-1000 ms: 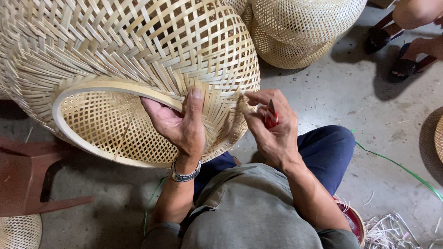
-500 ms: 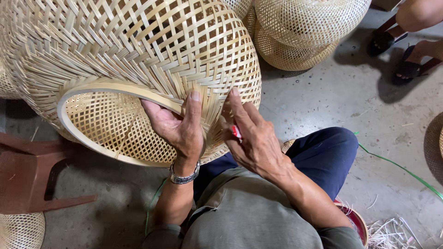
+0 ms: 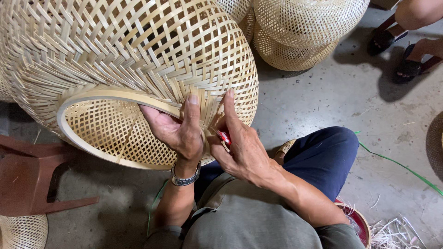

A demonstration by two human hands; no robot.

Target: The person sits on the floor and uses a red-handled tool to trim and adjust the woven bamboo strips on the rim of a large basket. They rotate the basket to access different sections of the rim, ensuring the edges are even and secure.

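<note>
A large woven bamboo basket point(image 3: 124, 69) is held tilted on the lap, its round rim point(image 3: 92, 99) turned toward the camera. The rim is grasped by the left hand point(image 3: 177, 131), thumb pressed on the strips. A small red tool point(image 3: 224, 137) is gripped by the right hand point(image 3: 240, 147) against the weave.

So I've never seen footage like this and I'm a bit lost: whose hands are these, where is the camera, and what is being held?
The camera sits on the person's head and looks down, so both hands are their own. The left hand grips the rim of a large woven basket, thumb on the outside. The right hand presses on the weave beside it and holds a small red tool; its kind is not clear. Around them on the concrete floor are more baskets, a brown stool and loose strips. Another person's feet show at top right.
</note>
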